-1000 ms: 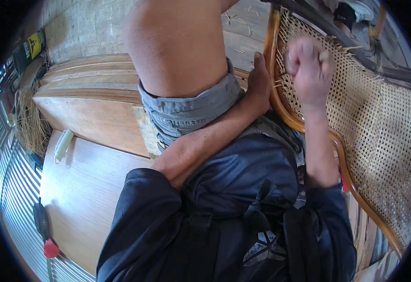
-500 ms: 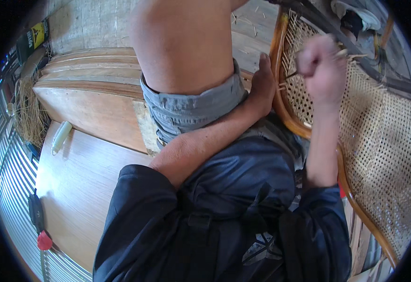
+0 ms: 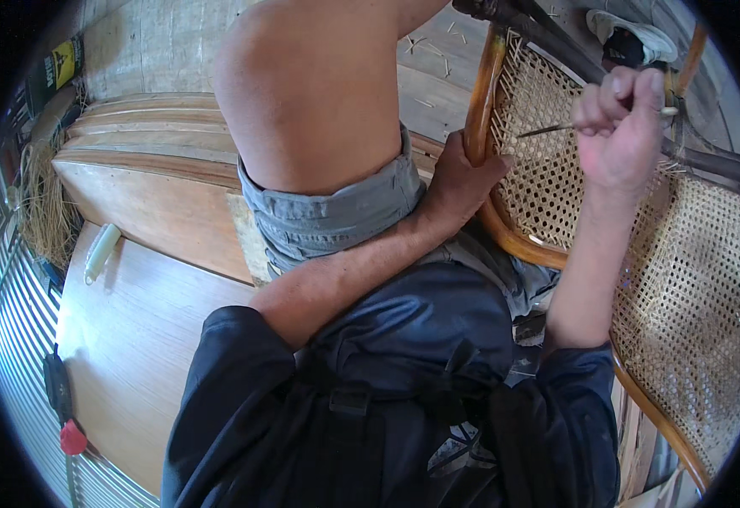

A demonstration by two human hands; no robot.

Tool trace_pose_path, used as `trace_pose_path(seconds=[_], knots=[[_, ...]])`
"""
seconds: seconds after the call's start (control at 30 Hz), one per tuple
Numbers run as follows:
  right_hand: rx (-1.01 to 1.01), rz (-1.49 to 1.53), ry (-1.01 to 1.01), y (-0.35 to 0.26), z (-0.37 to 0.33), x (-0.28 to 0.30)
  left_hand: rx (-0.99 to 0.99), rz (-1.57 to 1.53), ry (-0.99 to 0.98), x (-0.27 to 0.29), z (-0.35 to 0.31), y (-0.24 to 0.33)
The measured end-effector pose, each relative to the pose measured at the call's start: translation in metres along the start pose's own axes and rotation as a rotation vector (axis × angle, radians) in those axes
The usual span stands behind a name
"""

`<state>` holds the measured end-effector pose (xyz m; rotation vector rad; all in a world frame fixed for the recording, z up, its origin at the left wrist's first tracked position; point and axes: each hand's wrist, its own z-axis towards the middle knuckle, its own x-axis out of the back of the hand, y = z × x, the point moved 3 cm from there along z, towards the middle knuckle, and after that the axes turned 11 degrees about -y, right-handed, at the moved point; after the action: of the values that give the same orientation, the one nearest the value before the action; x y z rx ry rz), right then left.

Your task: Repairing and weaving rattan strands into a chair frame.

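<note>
A rattan chair's woven cane panel [image 3: 541, 173] stands at my right, bordered by a glossy brown curved frame [image 3: 518, 241]. My left hand [image 3: 463, 188] is closed around this frame's left side, its thumb lying toward the weave. Over the panel, my right hand [image 3: 619, 140] is closed on an awl [image 3: 547, 130]. The awl's thin dark spike points left across the cane, and a pale handle end shows past the fist. Whether the tip touches the cane, I cannot tell. Short loose cane ends stick out along the frame's inner edge.
Dark bars [image 3: 717, 168] cross behind the panel, with a white shoe [image 3: 640, 38] beyond. Cane scraps [image 3: 433, 59] litter the floor. At left are a wooden board [image 3: 150, 330] with a pale tube-shaped thing [image 3: 101, 252], a fibre bundle [image 3: 48, 203] and a red round object [image 3: 73, 438].
My right hand, blurred before, has moved right with the awl, and the spike now shows clearly. My left thumb has come down from pointing up to lie across the frame.
</note>
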<state>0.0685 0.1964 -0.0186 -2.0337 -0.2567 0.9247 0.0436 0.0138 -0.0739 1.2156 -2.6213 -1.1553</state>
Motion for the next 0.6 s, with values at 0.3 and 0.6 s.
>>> trace_pose_path(seconds=[0.3, 0.6], knots=[[-0.067, 0.097, -0.04, 0.018, -0.005, 0.003, 0.101, -0.025, -0.035, -0.001, 0.003, -0.009], [-0.082, 0.08, 0.031, 0.024, -0.004, 0.004, 0.114, -0.092, -0.06, 0.001, 0.007, -0.016]])
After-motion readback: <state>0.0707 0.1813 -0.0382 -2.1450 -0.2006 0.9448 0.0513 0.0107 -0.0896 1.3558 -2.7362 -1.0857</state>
